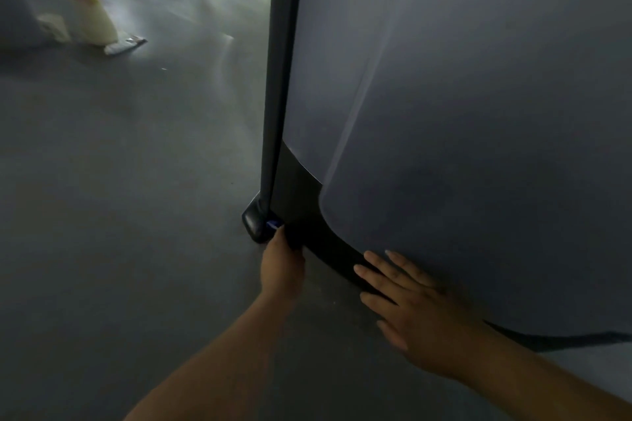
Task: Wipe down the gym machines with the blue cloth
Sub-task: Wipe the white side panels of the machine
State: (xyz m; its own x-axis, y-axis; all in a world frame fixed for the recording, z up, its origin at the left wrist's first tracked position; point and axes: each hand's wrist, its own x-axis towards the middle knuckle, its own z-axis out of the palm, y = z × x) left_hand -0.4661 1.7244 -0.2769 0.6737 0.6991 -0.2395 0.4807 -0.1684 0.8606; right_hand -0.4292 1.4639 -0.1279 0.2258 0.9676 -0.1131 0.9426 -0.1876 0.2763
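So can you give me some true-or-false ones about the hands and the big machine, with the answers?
1. The right hand lies flat on the machine with its fingers spread. True.
2. The left hand reaches up to the top of the machine. False: it is down low at the machine's foot, near the floor.
3. A little bit of blue cloth peeks out at the left hand's fingertips. True.
4. The yellow thing sits on the machine. False: it stands on the floor, far off to the left.
5. Both hands hold the cloth. False: only the left hand is at the cloth; the right hand holds nothing.
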